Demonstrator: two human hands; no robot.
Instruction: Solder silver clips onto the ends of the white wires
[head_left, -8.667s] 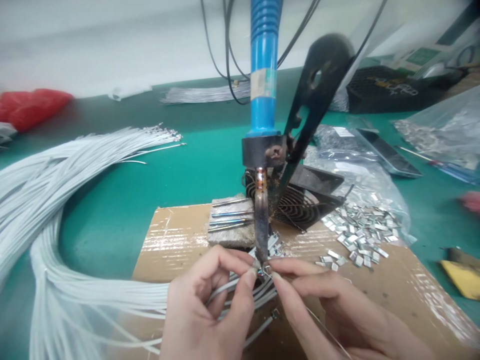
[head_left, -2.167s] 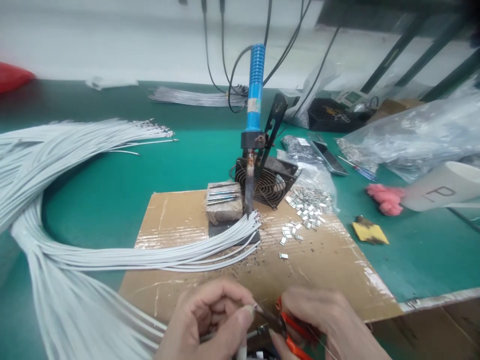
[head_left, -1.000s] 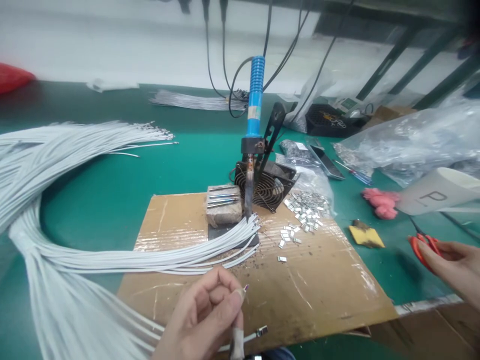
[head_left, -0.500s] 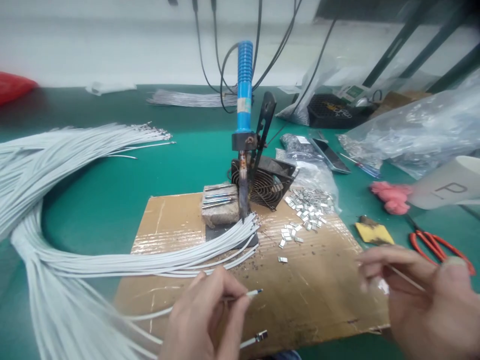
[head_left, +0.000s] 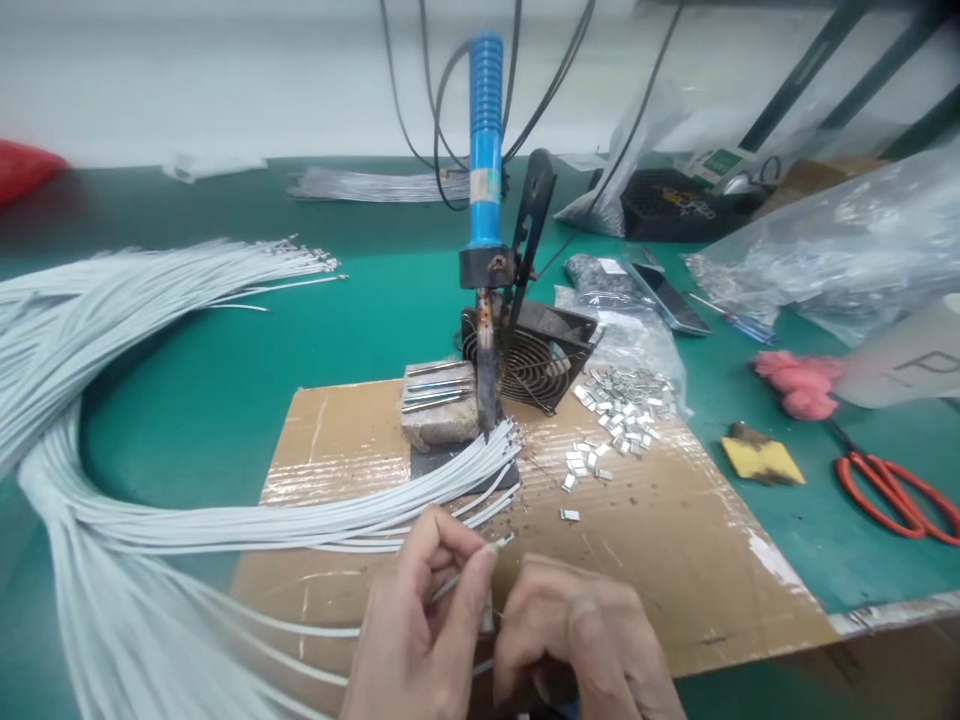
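My left hand point(head_left: 420, 630) pinches the end of a thin white wire point(head_left: 465, 572) between thumb and forefinger, its bare tip pointing up and right. My right hand point(head_left: 577, 645) is curled close beside it, fingers closed next to the wire end; whatever it holds is hidden. Both hands hover over the near edge of a brown cardboard sheet point(head_left: 660, 540). Ahead stands a blue-handled soldering iron point(head_left: 484, 150), tip down in its black stand. A fan of white wire ends point(head_left: 420, 490) lies just below the iron's tip.
A big bundle of white wires point(head_left: 90, 330) loops across the left of the green table point(head_left: 300, 310). Small metal clips point(head_left: 615, 410) lie scattered by a black fan point(head_left: 536, 355). Orange scissors point(head_left: 892, 490), a yellow sponge point(head_left: 761, 460), pink cloth and plastic bags point(head_left: 832, 260) sit at the right.
The right hand set the orange scissors down at the right of the table, then came back in beside the left hand. The left hand picked up a new wire end and raised it.
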